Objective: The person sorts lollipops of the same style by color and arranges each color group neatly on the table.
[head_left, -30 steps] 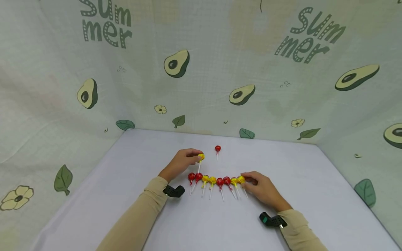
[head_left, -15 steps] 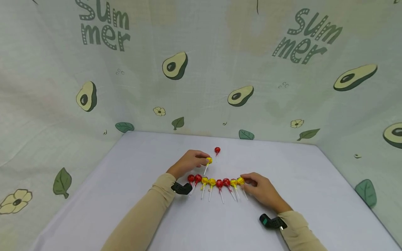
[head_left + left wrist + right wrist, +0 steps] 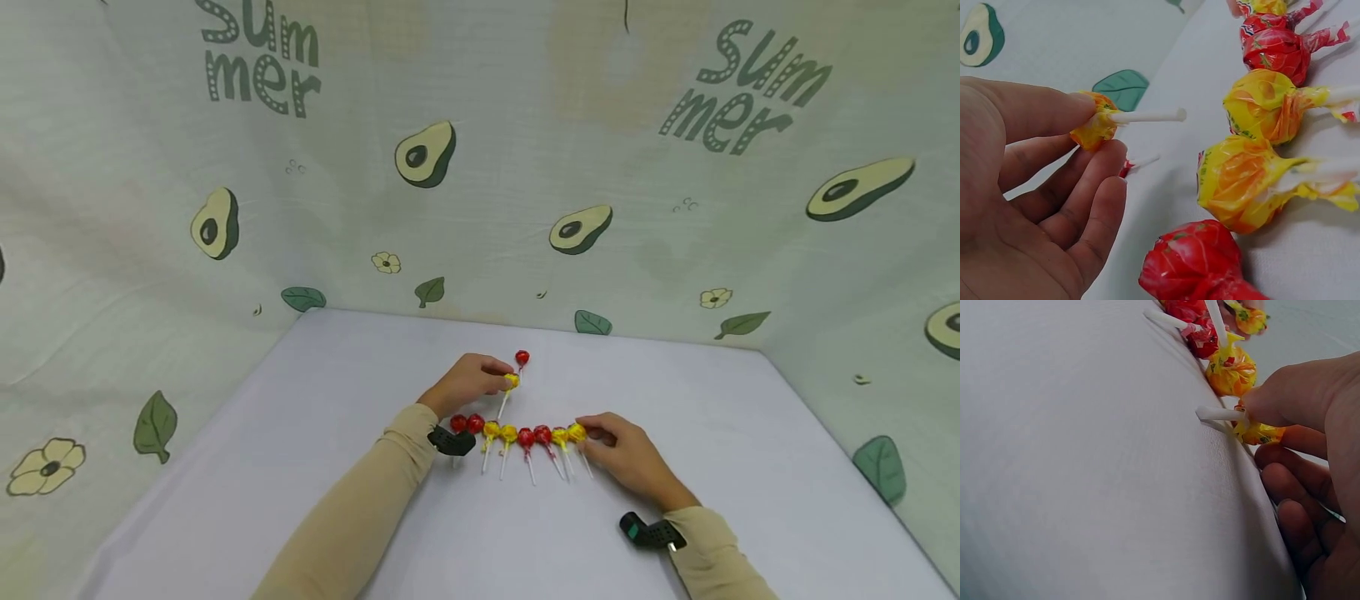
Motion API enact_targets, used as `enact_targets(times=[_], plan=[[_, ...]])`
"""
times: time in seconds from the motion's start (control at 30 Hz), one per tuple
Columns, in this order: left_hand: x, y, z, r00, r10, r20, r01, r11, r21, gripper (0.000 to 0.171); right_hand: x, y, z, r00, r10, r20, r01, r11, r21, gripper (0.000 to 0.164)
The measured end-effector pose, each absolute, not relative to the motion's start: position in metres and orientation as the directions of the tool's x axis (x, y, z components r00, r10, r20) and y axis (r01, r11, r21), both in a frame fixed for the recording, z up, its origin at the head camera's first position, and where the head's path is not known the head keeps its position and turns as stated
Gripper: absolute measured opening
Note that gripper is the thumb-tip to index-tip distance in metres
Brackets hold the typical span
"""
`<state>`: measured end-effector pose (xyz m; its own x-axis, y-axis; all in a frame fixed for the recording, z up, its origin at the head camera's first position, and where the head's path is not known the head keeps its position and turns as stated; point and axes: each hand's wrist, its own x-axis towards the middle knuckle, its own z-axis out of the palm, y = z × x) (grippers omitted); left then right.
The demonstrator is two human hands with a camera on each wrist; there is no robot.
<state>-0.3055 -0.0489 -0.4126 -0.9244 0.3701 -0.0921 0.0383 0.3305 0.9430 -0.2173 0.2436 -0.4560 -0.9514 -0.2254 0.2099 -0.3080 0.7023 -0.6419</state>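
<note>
My left hand (image 3: 467, 386) pinches a yellow lollipop (image 3: 1094, 122) by its wrapped head, held above the table with its white stick pointing toward me. Below it runs a row of red and yellow lollipops, heads side by side and sticks toward me. At the row's right end, my right hand (image 3: 628, 457) pinches the last yellow lollipop (image 3: 1260, 432) by its head, on the table. Next to that one lies another yellow lollipop (image 3: 1232, 372). The left wrist strap partly covers the red lollipops (image 3: 476, 423) at the left end.
A lone red lollipop (image 3: 522, 357) lies farther back, just beyond the left hand. The white table (image 3: 637, 375) meets a fabric backdrop (image 3: 487, 167) printed with avocados and leaves. Black straps with cameras (image 3: 652, 531) sit on both wrists.
My left hand has carried the yellow lollipop to the right, from above the row's left end to just in front of the lone red one. The right hand has stayed in place.
</note>
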Motion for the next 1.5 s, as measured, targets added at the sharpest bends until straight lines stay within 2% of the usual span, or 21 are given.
enact_targets(times=[0.5, 1.0, 1.5], plan=[[-0.313, -0.037, -0.411, -0.934, 0.336, -0.118, 0.03, 0.406, 0.913, 0.022, -0.218, 0.243, -0.457, -0.947, -0.232, 0.222, -0.321, 0.7, -0.638, 0.035], [-0.318, -0.019, -0.41, -0.948, 0.276, -0.158, 0.018, 0.543, 0.84, 0.016, -0.219, 0.246, -0.457, -0.945, -0.238, 0.224, -0.326, 0.704, -0.631, 0.035], [-0.321, -0.011, -0.414, -0.957, 0.25, -0.149, 0.038, 0.616, 0.787, 0.014, -0.219, 0.247, -0.46, -0.942, -0.232, 0.242, -0.335, 0.695, -0.636, 0.035]])
